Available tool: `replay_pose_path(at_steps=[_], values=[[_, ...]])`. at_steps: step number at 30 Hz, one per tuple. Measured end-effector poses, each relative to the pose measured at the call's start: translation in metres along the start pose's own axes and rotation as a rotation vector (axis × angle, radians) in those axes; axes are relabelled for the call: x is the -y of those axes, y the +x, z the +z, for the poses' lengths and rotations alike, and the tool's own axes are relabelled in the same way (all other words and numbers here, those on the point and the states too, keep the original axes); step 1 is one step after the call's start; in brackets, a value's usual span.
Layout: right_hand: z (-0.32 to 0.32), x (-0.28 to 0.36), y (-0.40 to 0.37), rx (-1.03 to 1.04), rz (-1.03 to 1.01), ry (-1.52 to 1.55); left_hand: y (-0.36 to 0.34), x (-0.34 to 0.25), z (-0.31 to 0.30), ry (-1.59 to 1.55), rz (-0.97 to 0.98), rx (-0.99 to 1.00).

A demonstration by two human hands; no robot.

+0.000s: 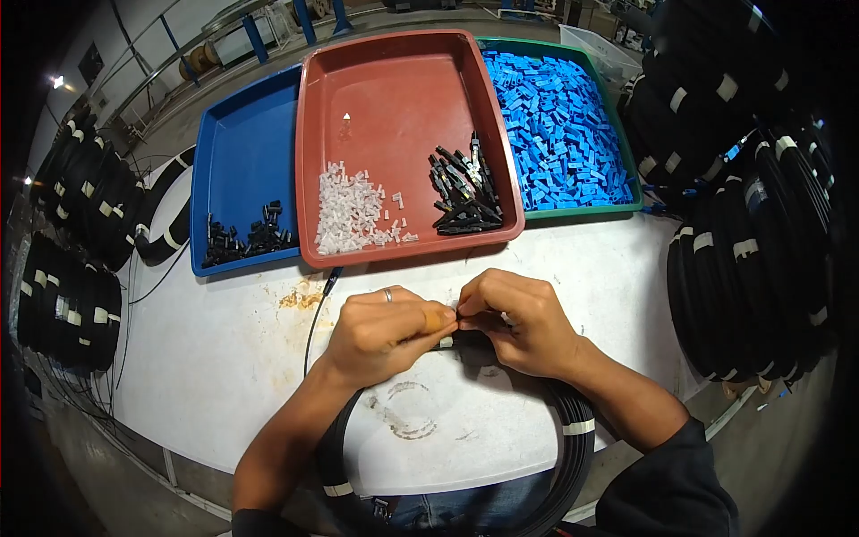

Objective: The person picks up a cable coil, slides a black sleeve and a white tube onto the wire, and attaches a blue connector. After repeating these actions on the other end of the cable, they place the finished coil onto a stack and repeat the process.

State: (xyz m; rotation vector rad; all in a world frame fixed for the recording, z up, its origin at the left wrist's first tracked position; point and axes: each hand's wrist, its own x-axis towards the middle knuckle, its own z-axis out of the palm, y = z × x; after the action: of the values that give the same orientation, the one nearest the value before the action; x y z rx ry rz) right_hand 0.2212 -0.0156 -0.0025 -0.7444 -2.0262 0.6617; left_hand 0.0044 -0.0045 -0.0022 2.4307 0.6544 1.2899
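Left hand (386,327) and right hand (523,318) met fingertip to fingertip, both pinched closed on the end of the black cable (573,447), which lay coiled on the white table (224,358). Beyond stood the red tray (394,80) with white pieces (353,215) and black connectors (461,192), flanked by the blue tray (242,152) and the green tray (586,213).

A black cable coil (573,456) lies flat at six o'clock, bound by white tape bands (579,427) at its four and seven o'clock. At its twelve o'clock, the left hand (385,327) and right hand (523,322) pinch its end, tip hidden.
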Motion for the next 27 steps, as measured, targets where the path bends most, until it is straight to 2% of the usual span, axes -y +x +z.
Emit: replay_pose_path(at_steps=[4,7,9,10,13,15,19,21,22,24,26,27], values=[[0.003,0.001,0.000,-0.070,-0.093,-0.124,0.000,-0.001,-0.001,-0.047,-0.109,-0.026],[-0.004,0.000,-0.001,0.052,-0.034,-0.042,0.001,-0.002,-0.002,-0.033,-0.035,-0.008],[-0.004,-0.004,-0.002,0.072,-0.005,0.001,0.004,-0.001,-0.004,0.136,0.223,0.079],[-0.004,-0.005,-0.001,0.095,0.022,0.046,0.004,-0.001,-0.004,0.136,0.224,0.078],[-0.002,0.000,0.002,0.010,0.009,0.020,0.001,-0.002,-0.002,0.100,0.157,0.024],[0.001,0.004,0.001,-0.023,-0.030,-0.043,0.000,-0.003,-0.003,0.025,-0.035,-0.003],[0.000,0.005,0.000,-0.045,-0.139,-0.171,-0.003,0.000,-0.002,-0.027,-0.123,0.009],[-0.002,0.001,-0.002,0.007,-0.063,-0.115,-0.001,0.003,0.000,0.003,0.079,0.009],[-0.003,-0.001,-0.003,0.061,0.014,-0.058,0.001,0.002,-0.001,0.001,0.080,0.012],[-0.005,-0.002,-0.002,0.076,0.045,-0.028,0.004,-0.003,-0.003,0.201,0.285,0.069],[-0.004,-0.002,-0.001,0.096,0.074,0.006,0.005,-0.002,-0.002,0.190,0.279,0.064],[-0.002,0.000,-0.001,0.034,0.038,-0.020,0.003,0.000,0.000,0.113,0.195,0.011]])
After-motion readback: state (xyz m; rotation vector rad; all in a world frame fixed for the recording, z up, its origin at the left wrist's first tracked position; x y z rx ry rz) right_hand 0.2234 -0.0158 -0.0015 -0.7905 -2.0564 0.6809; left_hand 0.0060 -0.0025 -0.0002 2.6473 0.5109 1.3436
